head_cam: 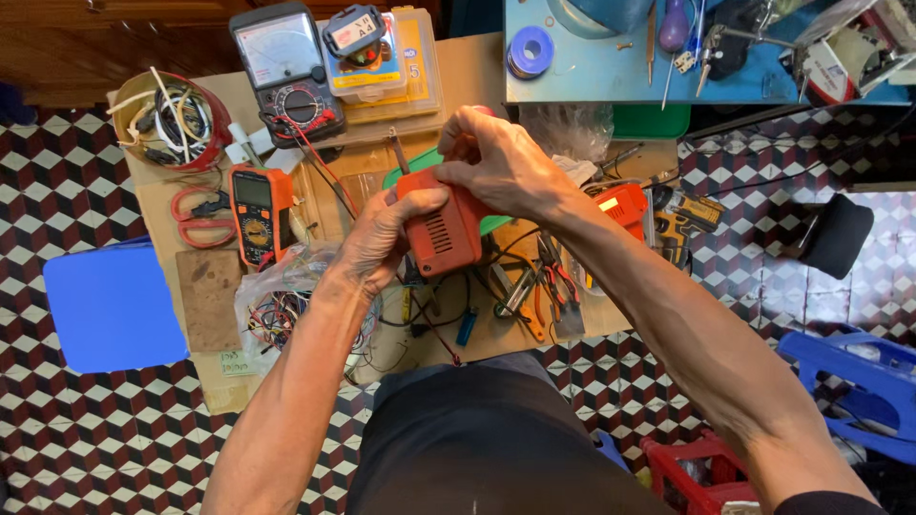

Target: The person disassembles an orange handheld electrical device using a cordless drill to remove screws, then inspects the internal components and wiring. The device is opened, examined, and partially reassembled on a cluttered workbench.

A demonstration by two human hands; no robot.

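Below me the floor point(57, 181) is tiled in a cube pattern of dark red, black and white. My low wooden counter point(477, 72) stands on it, with a blue-topped table point(592, 76) just beyond. A blue plastic stool point(110, 305) sits at my left, blue and red plastic crates point(849, 381) at my right.

Both forearms were bare from wrist to elbow, lean and corded, with no watch, ring or glove. A dark sleeve edge point(825, 503) showed at the right upper arm. Dark trousers point(496, 439) covered the lap.
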